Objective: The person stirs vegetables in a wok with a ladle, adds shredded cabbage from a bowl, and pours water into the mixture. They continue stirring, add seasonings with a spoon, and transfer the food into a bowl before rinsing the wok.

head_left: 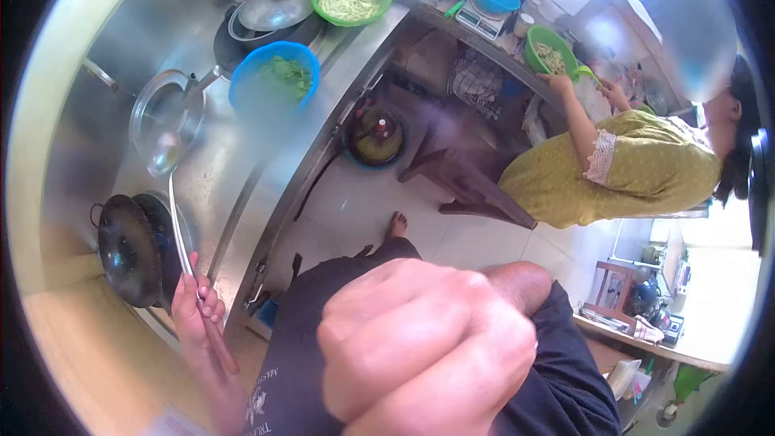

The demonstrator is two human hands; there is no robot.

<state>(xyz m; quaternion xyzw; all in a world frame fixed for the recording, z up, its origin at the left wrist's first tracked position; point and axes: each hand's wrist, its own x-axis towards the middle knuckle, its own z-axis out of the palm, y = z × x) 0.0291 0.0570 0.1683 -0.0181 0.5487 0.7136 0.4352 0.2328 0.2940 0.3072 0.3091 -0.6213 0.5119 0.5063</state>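
My left hand (197, 307) is wrapped round the handle of a long metal ladle (179, 222), with its wooden grip end sticking out below the fingers. The ladle's bowl points up and away, above the steel counter, overlapping the edge of a round metal pan (145, 109). A dark wok (129, 250) sits left of the ladle. Close to the camera, my right hand (424, 339) is closed in a fist in front of my dark shirt. The inside of that fist is hidden.
On the steel counter are a blue basin (242, 81) of green leaves, a lidded pot (278, 10) and a green basin (321, 2) of shredded vegetable. A co-worker in a yellow-green top (622, 165) handles a green bowl (536, 48). A dark wooden stool (464, 165) stands on the floor.
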